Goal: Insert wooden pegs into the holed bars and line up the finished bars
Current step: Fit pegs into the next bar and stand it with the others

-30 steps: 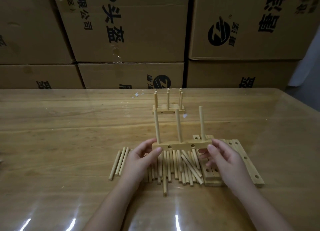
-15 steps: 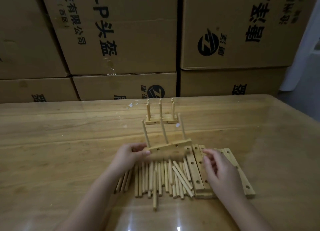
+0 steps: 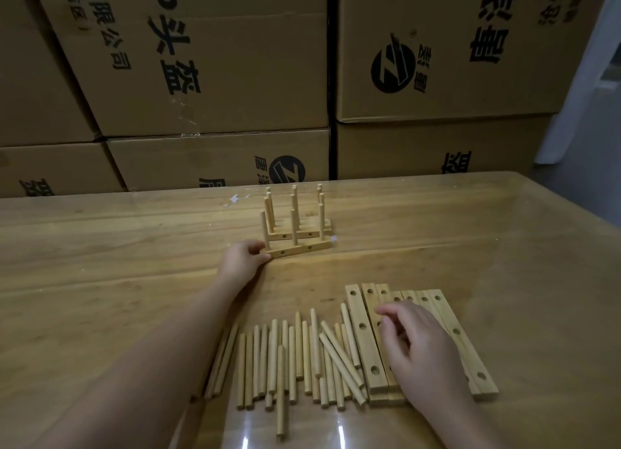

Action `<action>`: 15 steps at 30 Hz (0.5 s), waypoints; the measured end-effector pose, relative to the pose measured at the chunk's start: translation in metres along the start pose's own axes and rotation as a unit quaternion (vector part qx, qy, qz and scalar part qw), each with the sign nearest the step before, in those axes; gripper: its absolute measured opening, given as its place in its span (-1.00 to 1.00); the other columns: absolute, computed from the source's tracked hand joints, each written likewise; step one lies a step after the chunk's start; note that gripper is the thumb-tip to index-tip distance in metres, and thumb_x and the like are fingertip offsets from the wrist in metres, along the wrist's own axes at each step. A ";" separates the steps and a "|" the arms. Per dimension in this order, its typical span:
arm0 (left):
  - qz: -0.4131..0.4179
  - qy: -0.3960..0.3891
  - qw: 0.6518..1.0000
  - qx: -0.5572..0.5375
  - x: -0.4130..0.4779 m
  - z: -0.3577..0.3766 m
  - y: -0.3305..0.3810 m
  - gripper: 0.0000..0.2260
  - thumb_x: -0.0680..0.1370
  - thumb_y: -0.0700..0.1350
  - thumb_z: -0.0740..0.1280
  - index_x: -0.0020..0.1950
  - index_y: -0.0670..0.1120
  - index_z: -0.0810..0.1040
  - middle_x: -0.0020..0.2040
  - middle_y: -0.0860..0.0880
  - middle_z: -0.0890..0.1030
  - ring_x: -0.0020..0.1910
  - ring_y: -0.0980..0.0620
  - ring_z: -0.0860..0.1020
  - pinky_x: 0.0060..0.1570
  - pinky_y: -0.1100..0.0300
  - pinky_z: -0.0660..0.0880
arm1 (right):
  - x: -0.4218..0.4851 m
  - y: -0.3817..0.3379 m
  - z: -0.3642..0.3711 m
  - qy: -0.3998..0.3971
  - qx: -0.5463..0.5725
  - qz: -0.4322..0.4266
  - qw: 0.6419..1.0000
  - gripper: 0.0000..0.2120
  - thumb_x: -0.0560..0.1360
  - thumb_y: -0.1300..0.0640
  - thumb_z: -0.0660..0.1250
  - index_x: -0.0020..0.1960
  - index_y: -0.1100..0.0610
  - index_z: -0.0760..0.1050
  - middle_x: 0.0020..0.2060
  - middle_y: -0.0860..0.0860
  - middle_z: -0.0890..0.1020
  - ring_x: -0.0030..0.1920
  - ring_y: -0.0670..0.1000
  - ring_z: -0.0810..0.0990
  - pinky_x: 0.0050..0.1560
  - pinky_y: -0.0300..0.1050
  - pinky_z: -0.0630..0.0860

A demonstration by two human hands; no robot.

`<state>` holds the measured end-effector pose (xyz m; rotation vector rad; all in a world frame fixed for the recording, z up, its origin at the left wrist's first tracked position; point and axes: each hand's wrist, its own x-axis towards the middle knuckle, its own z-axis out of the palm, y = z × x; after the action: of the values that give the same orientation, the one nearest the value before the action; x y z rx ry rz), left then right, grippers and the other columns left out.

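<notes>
Pinching the left end of the front finished bar [image 3: 302, 249] between thumb and curled fingers, the left hand [image 3: 243, 260] is holding it flat on the table [image 3: 100, 247]. The bar's three pegs are standing upright. It is sitting just in front of the row of finished bars [image 3: 307, 235] and running parallel to them, its long axis crossing the person's view from side to side.

The right hand [image 3: 420, 347] is hanging over the empty holed bars [image 3: 364, 344] with its fingers loosely curled and, as far as can be seen, gripping nothing. Those bars are lying side by side near the person, with their long axes pointing away from the body. The loose pegs [image 3: 292, 358] are lying just to their left in a rough sheaf, mostly pointing the same way, between the two forearms.

The placing step is looking close to done, since the front bar is resting square with the row. The next pick is likely turning on the right hand, which is by far the nearer to the empty bars and pegs. The left hand is reaching well out across the table, with cardboard boxes [image 3: 201, 62] stacked beyond it.
</notes>
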<state>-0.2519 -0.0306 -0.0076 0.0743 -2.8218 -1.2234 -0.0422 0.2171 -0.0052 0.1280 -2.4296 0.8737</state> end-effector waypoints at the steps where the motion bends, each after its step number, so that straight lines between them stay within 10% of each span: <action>1: -0.001 0.007 1.000 -0.006 0.003 0.002 0.002 -0.65 0.52 -0.13 0.41 0.29 -0.14 0.54 0.24 -0.12 0.58 0.24 -0.09 0.51 0.25 0.09 0.38 | 0.000 0.000 0.000 0.002 0.000 -0.003 1.000 -0.81 0.46 0.28 0.33 0.01 0.05 0.57 -0.16 -0.23 0.55 -0.12 -0.23 0.52 -0.16 -0.31 0.49; 15: 0.033 0.062 0.991 0.115 0.024 0.010 0.008 -0.71 0.49 0.04 0.41 0.16 -0.04 0.53 0.10 -0.03 0.55 0.09 -0.03 0.51 0.09 -0.01 0.53 | 0.001 0.002 0.001 0.010 0.000 -0.004 1.000 -0.80 0.45 0.30 0.34 -0.02 0.05 0.57 -0.19 -0.21 0.56 -0.14 -0.22 0.52 -0.20 -0.32 0.48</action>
<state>-0.2768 -0.0196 -0.0079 0.0646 -2.8184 -0.8441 -0.0436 0.2187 -0.0066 0.1282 -2.4084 0.8684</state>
